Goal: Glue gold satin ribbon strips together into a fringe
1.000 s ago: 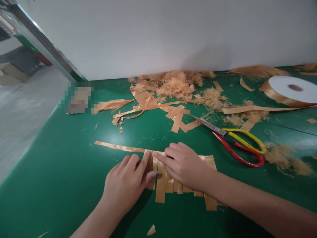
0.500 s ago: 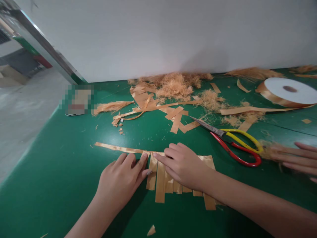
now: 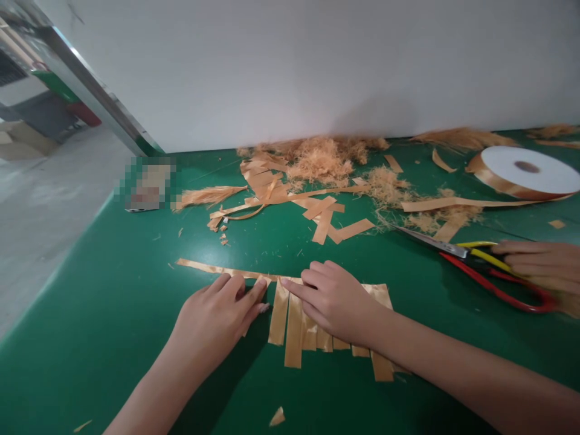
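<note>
A long thin gold strip (image 3: 206, 266) lies across the green table. Several short gold ribbon pieces (image 3: 293, 338) hang side by side from it toward me. My left hand (image 3: 217, 314) presses its index fingertip on the top end of another ribbon piece (image 3: 245, 331), mostly hidden under the palm. Just to the right, my right hand (image 3: 338, 299) lies over the row, index finger stretched out onto the strip and the other fingers loosely bent. At the right edge another person's hand (image 3: 544, 263) is on scissors (image 3: 457, 251) with red and yellow handles.
Frayed gold fibres (image 3: 321, 160) and ribbon offcuts (image 3: 322, 223) lie along the white wall (image 3: 290, 66). A ribbon roll (image 3: 528, 172) stands at the back right. A blurred-out object (image 3: 147, 184) sits by the table's left edge. One small scrap (image 3: 277, 417) lies in front.
The other person's hand has come onto the scissors, and these have shifted right. My left hand has slid slightly left, uncovering more of the gap beside the row. My right hand stays put.
</note>
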Available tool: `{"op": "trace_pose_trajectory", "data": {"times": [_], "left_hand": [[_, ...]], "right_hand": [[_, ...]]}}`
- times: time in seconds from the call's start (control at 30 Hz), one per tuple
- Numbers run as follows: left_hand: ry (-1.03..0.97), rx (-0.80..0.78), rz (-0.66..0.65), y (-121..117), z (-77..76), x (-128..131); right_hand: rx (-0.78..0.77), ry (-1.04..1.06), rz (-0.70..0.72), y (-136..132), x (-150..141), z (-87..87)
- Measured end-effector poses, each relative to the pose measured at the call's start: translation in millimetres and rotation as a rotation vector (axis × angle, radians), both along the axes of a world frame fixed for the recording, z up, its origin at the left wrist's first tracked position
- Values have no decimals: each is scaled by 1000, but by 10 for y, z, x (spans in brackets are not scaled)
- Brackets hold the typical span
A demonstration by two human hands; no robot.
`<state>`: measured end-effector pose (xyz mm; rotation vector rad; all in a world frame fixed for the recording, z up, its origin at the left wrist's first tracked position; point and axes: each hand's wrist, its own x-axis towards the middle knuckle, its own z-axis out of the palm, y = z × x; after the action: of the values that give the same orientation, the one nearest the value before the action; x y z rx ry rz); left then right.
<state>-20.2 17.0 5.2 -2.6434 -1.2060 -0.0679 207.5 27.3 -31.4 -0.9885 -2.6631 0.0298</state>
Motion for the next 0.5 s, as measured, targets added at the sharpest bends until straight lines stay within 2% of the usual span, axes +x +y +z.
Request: {"op": "trace_pose_trajectory", "data": {"times": [0.2, 0.33, 0.5], "left_hand": [[-54, 64, -2, 0, 7, -7], [-15, 135, -6, -11, 11, 5], [-33, 85, 50, -30, -6, 22]], "right_hand": [[-14, -4, 5, -2, 5, -1], [1, -14, 9, 4, 7, -1], [-1, -18, 9, 6, 4, 3]]}}
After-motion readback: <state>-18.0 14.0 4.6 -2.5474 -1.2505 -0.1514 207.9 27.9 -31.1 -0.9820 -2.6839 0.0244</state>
